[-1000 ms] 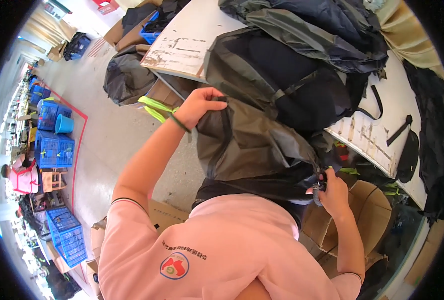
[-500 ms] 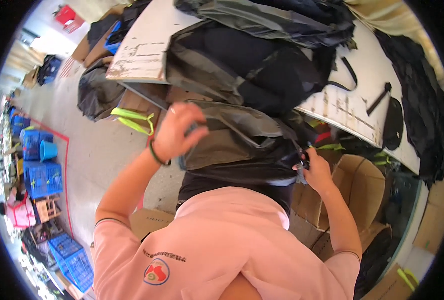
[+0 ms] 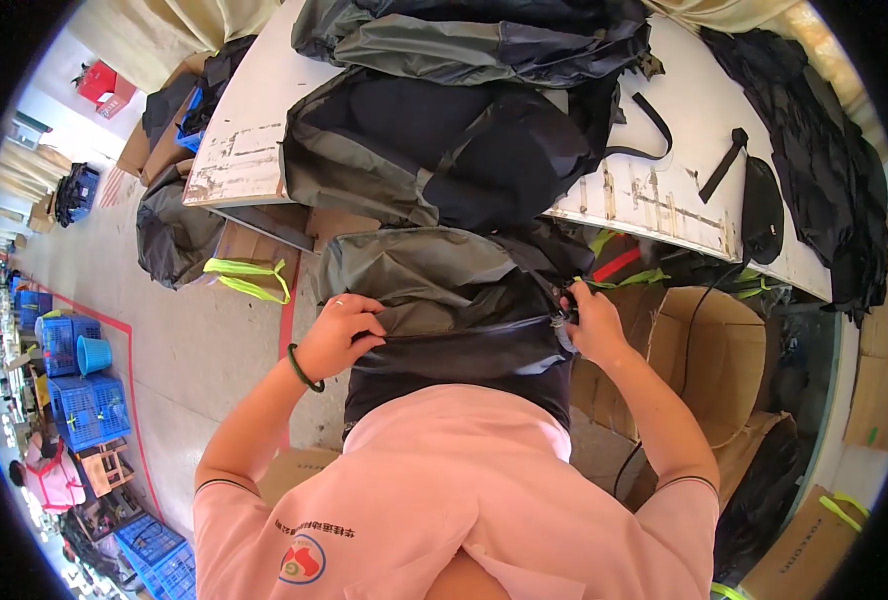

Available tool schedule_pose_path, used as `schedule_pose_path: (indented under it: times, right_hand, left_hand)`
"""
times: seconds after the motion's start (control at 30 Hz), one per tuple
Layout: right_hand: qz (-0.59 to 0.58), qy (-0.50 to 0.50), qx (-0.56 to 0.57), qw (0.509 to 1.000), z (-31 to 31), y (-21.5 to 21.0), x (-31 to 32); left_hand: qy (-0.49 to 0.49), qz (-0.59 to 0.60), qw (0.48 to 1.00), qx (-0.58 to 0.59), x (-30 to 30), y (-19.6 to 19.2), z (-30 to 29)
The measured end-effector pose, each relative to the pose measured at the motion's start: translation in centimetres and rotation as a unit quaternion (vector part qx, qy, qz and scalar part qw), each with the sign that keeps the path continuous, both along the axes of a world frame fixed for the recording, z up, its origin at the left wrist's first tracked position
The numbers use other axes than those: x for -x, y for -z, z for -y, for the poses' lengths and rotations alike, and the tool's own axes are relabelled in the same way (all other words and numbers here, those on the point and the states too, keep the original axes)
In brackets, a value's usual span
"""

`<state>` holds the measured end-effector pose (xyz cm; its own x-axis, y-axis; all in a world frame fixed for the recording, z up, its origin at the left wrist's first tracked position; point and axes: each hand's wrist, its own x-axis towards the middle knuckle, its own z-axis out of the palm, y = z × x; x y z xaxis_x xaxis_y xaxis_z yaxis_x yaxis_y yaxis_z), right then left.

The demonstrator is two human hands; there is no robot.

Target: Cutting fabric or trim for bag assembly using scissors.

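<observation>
Across my lap lies a grey and black fabric bag, loosely folded, its shiny cloth wrinkled. My left hand, with a dark green band on the wrist, pinches the cloth at the bag's left side. At its right end my right hand is closed around a small dark object that the fingers partly hide; its kind I cannot make out. A second grey and black bag rests on the white table just beyond, with a black strap trailing to the right.
More grey cloth is heaped farther back on the table. Black fabric pieces hang over its right side. An open cardboard box stands by my right arm. Neon yellow strips hang at the left; blue crates stand beyond a red floor line.
My left hand has come down from above the bag and taken hold of its cloth. My right hand has shifted slightly left, still closed. The view has shifted a little.
</observation>
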<state>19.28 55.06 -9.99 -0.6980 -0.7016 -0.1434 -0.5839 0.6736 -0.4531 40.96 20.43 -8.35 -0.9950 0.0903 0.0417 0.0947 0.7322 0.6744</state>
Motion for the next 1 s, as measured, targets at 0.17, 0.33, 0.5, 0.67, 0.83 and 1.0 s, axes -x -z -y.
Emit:
schedule_pose_path:
  times: [0.17, 0.33, 0.5, 0.67, 0.83, 1.0]
  right_hand:
    - [0.085, 0.007, 0.017, 0.996, -1.8, -1.4, -0.1]
    - [0.298, -0.013, 0.009, 0.954, -2.8, -5.6, -0.3]
    - [0.158, -0.01, 0.11, 0.981, -1.9, -4.6, -0.2]
    - [0.102, -0.111, 0.017, 0.988, 1.3, -3.9, -0.2]
    - [0.098, -0.142, -0.019, 0.985, 0.3, -3.2, 0.3]
    - [0.251, -0.048, 0.18, 0.95, -1.5, -5.5, 0.9]
  left_hand:
    - [0.03, -0.044, 0.997, 0.049, -1.6, -1.3, -0.3]
    - [0.073, -0.028, 0.995, 0.064, -3.5, -0.6, -1.3]
    - [0.088, -0.013, 0.995, 0.049, -3.8, -0.3, -1.8]
    - [0.092, -0.012, 0.994, 0.052, -3.8, -0.5, -2.0]
    - [0.077, -0.015, 0.996, 0.047, -4.4, 0.2, -2.1]
    - [0.048, -0.018, 0.999, 0.008, -4.7, 1.5, -2.4]
